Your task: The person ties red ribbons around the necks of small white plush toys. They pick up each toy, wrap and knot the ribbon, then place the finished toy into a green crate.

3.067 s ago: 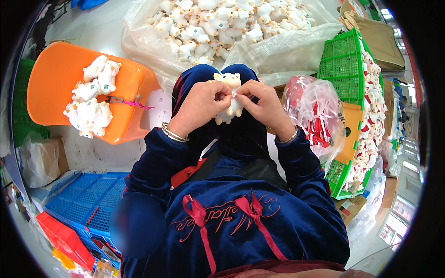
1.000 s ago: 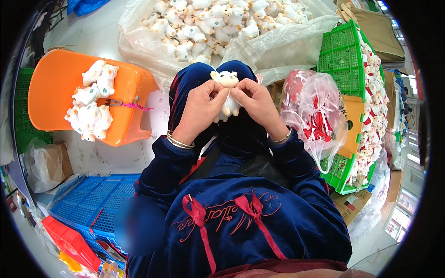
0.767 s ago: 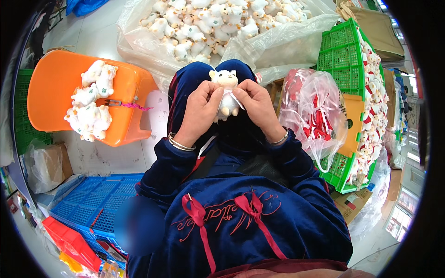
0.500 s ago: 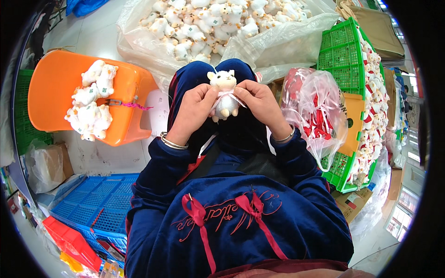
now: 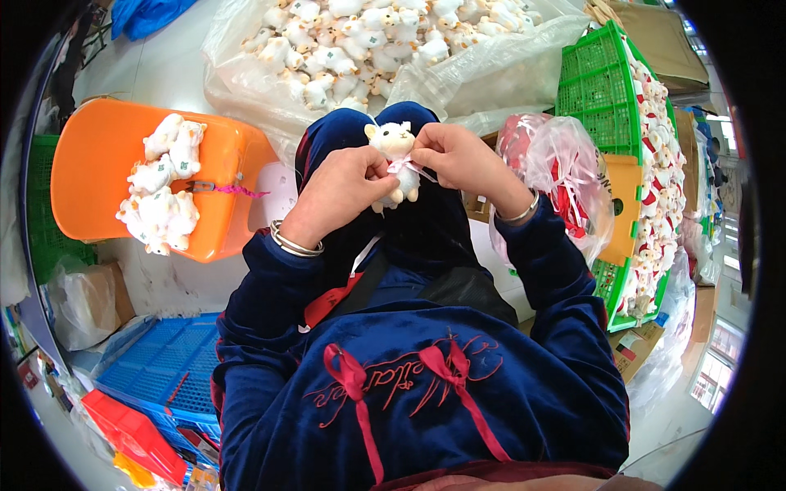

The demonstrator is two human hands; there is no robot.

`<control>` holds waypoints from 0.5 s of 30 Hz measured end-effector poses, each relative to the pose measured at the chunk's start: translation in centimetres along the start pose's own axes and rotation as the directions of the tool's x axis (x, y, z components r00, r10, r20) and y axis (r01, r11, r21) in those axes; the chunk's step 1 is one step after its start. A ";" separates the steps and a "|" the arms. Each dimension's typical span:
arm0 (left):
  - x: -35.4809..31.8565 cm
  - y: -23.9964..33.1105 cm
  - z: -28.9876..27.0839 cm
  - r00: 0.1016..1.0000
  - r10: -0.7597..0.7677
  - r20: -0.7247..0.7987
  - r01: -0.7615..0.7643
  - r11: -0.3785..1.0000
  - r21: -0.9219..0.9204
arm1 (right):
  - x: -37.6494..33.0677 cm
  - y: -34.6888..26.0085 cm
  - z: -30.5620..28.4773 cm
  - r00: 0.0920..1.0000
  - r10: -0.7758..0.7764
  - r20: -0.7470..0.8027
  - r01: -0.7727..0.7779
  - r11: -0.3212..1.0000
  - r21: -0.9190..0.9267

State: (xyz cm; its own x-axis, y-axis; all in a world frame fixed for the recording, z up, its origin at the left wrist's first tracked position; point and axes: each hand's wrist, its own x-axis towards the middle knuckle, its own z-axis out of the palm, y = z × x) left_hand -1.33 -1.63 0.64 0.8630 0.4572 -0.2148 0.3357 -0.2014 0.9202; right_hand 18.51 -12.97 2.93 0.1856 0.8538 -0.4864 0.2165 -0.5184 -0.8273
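Head view: right of the orange chair [image 5: 92, 168], left hand [image 5: 342, 186] and right hand [image 5: 468, 161] pinch at the pink ribbon [image 5: 403, 166] on a plush toy [image 5: 403, 187]; I'd guess it's light, squashy, best gripped round the middle.

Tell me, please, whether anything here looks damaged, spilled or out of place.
Nothing plainly stands out: the plush toy between the left hand and right hand wears a pink ribbon, and other toys lie bunched on the orange chair.
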 end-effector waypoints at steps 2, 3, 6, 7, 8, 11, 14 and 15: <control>0.2 -0.1 -0.1 0.999 0.047 0.006 -0.048 0.999 0.017 | -0.3 -0.8 -0.1 0.997 0.076 0.032 -0.077 0.997 0.030; 0.3 0.1 -0.2 0.998 0.056 0.007 -0.056 0.998 0.040 | -0.4 -1.1 0.0 0.996 0.086 0.034 -0.087 0.996 0.021; 0.4 0.7 -1.0 0.994 0.107 0.000 -0.106 0.982 0.158 | -0.8 -1.2 0.2 0.994 0.104 0.020 -0.105 0.989 0.103; 0.4 0.8 -1.2 0.990 0.142 -0.005 -0.137 0.964 0.227 | -0.9 -1.2 0.3 0.994 0.107 0.014 -0.108 0.983 0.148; 0.3 0.9 -1.5 0.984 0.175 -0.008 -0.165 0.941 0.296 | -0.9 -1.2 0.6 0.992 0.125 0.010 -0.125 0.975 0.186; 0.3 0.7 -1.3 0.990 0.144 0.015 -0.143 0.955 0.260 | -0.8 -1.2 1.4 0.986 0.164 -0.004 -0.155 0.939 0.306; 0.2 -0.6 -1.3 0.998 -0.010 0.064 0.014 0.997 -0.071 | -0.8 -0.3 1.8 0.990 0.142 -0.006 -0.128 0.914 0.386; 0.3 -1.3 -1.2 0.998 0.020 0.054 -0.012 0.990 -0.143 | -0.8 0.2 1.9 0.993 0.121 -0.008 -0.109 0.914 0.391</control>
State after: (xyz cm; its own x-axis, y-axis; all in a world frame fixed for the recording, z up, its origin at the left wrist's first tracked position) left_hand -1.92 -0.21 -0.23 0.8888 0.4054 -0.2138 0.2679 -0.0811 0.9600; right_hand 16.60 -13.63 2.66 0.2177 0.7842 -0.5811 -0.1976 -0.5476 -0.8130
